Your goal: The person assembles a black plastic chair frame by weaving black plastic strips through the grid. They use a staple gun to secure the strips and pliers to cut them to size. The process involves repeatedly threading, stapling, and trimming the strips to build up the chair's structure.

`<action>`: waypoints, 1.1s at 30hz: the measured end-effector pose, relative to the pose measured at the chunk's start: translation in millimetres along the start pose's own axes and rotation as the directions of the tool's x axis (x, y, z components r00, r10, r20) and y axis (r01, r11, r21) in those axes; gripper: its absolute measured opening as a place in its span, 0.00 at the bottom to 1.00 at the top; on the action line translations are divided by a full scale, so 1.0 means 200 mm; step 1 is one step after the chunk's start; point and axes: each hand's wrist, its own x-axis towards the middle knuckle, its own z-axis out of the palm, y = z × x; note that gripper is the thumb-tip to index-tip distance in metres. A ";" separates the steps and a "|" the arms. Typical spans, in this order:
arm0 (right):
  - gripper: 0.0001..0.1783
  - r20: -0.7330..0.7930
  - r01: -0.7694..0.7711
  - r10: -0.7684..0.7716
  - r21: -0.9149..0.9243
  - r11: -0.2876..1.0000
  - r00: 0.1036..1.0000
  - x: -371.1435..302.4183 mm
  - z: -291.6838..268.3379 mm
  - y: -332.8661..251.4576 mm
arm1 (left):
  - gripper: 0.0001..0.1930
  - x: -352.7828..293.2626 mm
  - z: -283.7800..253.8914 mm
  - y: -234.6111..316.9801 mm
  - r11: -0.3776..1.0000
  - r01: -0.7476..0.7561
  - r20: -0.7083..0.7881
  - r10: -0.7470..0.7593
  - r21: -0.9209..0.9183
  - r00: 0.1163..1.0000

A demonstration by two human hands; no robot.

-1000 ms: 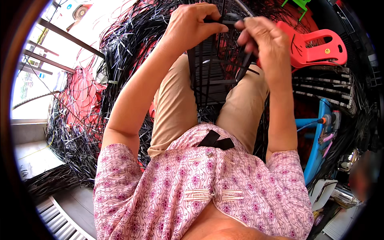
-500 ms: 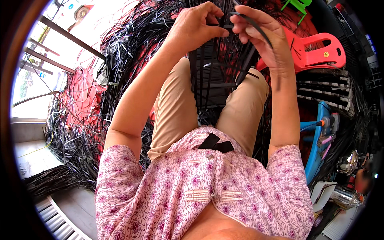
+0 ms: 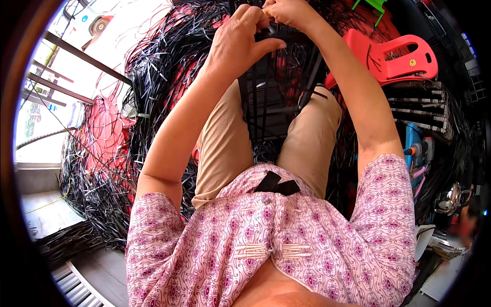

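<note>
Black strips (image 3: 158, 66) are lying heaped leftward, a stickered red chair (image 3: 356, 50) standing rightward; left hand (image 3: 239, 41) and right hand (image 3: 292, 13) are meeting, grip unclear.

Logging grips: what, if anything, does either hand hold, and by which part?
Cannot be told: the left hand and right hand are close together by black strips, but any hold is unclear.
</note>
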 end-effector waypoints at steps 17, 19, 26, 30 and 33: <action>0.07 -0.785 0.386 -0.277 -0.052 0.921 0.554 -0.55 0.00 -0.18 | 0.15 0.19 -0.02 -0.16 0.918 0.206 0.628 0.058 -0.339 0.776; 0.12 -0.705 0.351 -0.363 -0.171 0.921 0.610 -0.69 0.08 -0.11 | 0.15 0.21 0.02 -0.18 0.846 0.305 0.667 0.077 -0.437 0.741; 0.21 -0.558 0.403 -0.483 -0.269 0.875 0.674 -0.77 0.28 -0.06 | 0.24 0.21 -0.01 -0.15 0.716 0.516 0.718 -0.031 -0.469 0.695; 0.21 -0.551 0.514 -0.587 -0.303 0.803 0.593 -0.75 0.23 -0.09 | 0.30 0.21 -0.01 -0.13 0.640 0.619 0.767 -0.070 -0.456 0.638; 0.13 -0.605 0.506 -0.500 -0.179 0.844 0.620 -0.74 0.15 -0.15 | 0.33 0.22 -0.02 -0.11 0.634 0.628 0.764 -0.089 -0.451 0.639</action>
